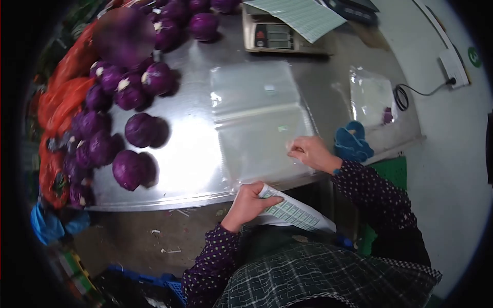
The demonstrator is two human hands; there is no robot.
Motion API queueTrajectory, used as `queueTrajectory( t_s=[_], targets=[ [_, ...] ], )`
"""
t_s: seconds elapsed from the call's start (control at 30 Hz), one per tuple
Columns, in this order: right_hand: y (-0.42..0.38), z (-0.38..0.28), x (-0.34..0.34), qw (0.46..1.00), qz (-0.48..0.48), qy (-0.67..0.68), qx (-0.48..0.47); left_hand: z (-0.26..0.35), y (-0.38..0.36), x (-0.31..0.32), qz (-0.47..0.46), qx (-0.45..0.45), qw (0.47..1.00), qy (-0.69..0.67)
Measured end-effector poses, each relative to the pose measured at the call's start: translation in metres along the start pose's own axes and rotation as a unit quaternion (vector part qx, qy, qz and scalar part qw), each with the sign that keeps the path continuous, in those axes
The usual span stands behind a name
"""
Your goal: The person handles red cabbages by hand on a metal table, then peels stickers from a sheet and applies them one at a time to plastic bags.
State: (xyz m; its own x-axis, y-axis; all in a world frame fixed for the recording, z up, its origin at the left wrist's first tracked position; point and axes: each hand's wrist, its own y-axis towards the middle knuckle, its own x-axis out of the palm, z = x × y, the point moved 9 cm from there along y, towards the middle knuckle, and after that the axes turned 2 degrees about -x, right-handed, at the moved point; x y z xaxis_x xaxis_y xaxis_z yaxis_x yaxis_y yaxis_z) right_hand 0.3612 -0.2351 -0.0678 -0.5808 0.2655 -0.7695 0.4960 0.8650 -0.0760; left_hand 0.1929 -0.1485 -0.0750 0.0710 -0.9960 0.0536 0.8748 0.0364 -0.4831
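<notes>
My left hand is closed on a sheet of small green-and-white labels at the table's front edge, its thumb on top of the sheet. Over the right side of the stacked clear plastic bags, my right hand has its fingers pinched together; what they hold, if anything, is too small to make out. Small pale labels show on the bags. Several purple cabbages lie to the left of the bags on the metal table.
A scale with a label sheet stands at the back. Red net bags line the left edge. At the right are a blue cloth item, a clear bag and a black cable.
</notes>
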Motion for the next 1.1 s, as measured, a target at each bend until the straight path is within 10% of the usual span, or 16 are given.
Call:
queueTrajectory(
  t_s=[0.47, 0.53, 0.7, 0.93, 1.1],
  targets=[
    [0.021, -0.017, -0.030, 0.991, -0.079, 0.110, 0.019, 0.000, 0.027, -0.013, 0.021, 0.018, 0.999, -0.024],
    [0.056, -0.002, -0.124, 0.971, 0.187, 0.127, 0.082, -0.018, 0.037, -0.025, 0.060, 0.032, 0.998, 0.003],
    [0.056, -0.003, -0.104, 0.920, 0.213, 0.319, 0.087, -0.003, 0.033, -0.029, 0.113, 0.121, 0.983, 0.078],
    [0.038, 0.035, -0.017, 0.974, 0.155, 0.021, 0.161, -0.009, 0.031, -0.029, 0.089, 0.052, 0.995, -0.013],
    [0.012, -0.006, 0.002, 0.992, 0.042, -0.116, 0.024, -0.009, 0.027, -0.033, 0.112, 0.079, 0.991, 0.001]
  ],
)
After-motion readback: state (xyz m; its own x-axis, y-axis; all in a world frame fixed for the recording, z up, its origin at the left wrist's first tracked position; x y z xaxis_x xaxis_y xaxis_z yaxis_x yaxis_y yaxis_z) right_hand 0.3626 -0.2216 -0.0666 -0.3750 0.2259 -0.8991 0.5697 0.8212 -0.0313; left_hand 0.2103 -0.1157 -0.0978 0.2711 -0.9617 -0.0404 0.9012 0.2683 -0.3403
